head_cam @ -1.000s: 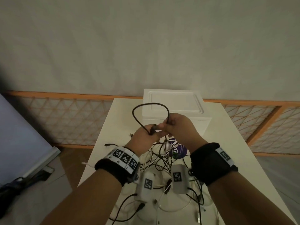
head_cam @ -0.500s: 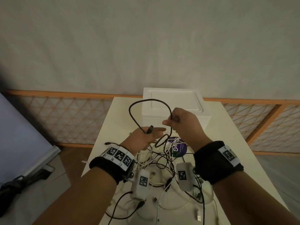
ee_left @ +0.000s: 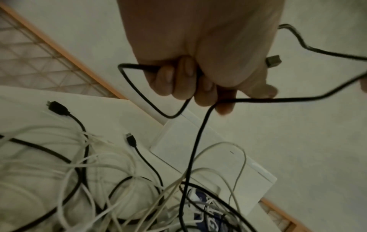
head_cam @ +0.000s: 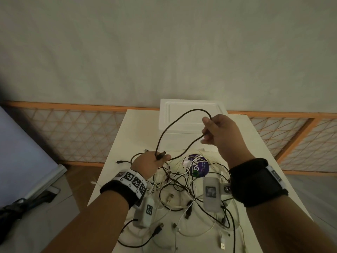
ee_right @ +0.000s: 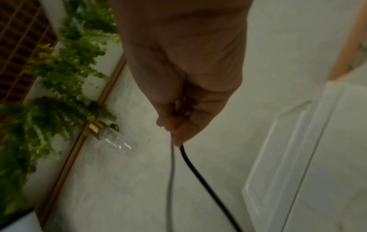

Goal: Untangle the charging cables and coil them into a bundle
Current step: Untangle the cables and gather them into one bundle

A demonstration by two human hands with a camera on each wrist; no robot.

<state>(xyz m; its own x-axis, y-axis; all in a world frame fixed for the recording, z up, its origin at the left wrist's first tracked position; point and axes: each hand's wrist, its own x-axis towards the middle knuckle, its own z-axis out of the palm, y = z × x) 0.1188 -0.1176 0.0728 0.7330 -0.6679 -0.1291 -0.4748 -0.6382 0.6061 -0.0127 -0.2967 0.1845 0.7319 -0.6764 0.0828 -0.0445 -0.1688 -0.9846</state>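
Note:
A black cable [head_cam: 179, 119] arcs between my two hands above the table. My left hand [head_cam: 149, 164] grips it near its plug end [head_cam: 161, 154], low over the tangle; the left wrist view shows the left hand [ee_left: 198, 78] with fingers curled round the black cable [ee_left: 200, 133] and the plug end [ee_left: 273, 60] sticking out. My right hand [head_cam: 219, 132] is raised higher and to the right, pinching the same cable. In the right wrist view the right hand [ee_right: 178, 119] has the black cable [ee_right: 198, 172] running down from its fingers. A tangle of black and white cables [head_cam: 182, 189] lies on the white table [head_cam: 127, 143].
A white foam box [head_cam: 191, 115] stands at the table's far end, just behind my hands. A round purple sticker [head_cam: 197, 166] lies among the cables. Loose plugs [head_cam: 158, 229] lie near the front edge. An orange lattice fence [head_cam: 73, 134] runs behind the table.
My hands have moved apart: the right hand rose and went right with the black cable, widening the loop. The left hand dropped slightly and still holds the plug end.

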